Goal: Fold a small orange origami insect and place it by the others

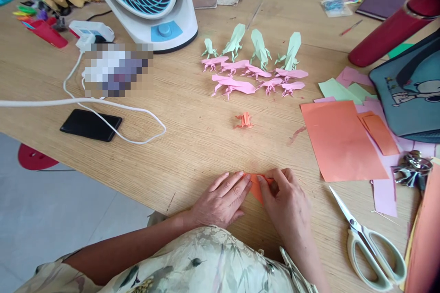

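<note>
Close to the table's near edge, a small folded piece of orange paper [256, 188] lies between my hands. My left hand [220, 197] rests flat with its fingers stretched out, the fingertips pressing on the paper's left side. Thumb and fingers of my right hand [287, 197] pinch the paper's right edge and hide part of it. Beyond my hands stands a small orange origami figure [245, 120]. Farther back are several pink origami figures [233, 85], with several pale green ones [261, 50] behind them.
Orange sheet [343, 142], pink and green scraps, and scissors [364, 238] with blades closed lie at right, near a red flask [388, 29] and blue bag [409, 87]. At left are a phone [91, 124], white cable [147, 110] and fan [154, 9].
</note>
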Tool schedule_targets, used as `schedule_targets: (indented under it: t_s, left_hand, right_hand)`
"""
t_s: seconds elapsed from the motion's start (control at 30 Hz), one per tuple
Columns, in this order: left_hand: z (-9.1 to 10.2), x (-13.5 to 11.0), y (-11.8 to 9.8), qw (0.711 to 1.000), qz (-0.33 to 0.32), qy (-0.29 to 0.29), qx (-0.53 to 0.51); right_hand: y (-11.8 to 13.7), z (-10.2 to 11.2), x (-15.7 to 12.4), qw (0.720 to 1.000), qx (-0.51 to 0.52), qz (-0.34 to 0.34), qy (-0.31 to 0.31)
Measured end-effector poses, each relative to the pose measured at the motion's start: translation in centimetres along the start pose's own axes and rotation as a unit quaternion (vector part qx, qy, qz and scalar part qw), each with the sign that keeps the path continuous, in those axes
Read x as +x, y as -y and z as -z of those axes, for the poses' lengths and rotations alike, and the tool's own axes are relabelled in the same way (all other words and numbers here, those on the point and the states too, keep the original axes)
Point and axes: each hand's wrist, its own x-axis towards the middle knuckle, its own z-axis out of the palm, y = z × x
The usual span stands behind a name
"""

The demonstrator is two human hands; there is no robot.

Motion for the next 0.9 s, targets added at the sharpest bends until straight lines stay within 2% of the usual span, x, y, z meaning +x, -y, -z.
schedule_targets:
  t_s: [0.53,0.9]
  left_hand:
    - [0.01,0.28,0.13,1.000,-0.023,-0.014,-0.012]
    - [0.23,0.09,-0.15,0.999,-0.028,0.017,-0.007]
  right_hand:
    - [0.58,-0.01,0.05,0.999,-0.027,-0.015,0.005]
    - [0.77,-0.29,0.13,0.999,-0.017,-0.027,-0.015]
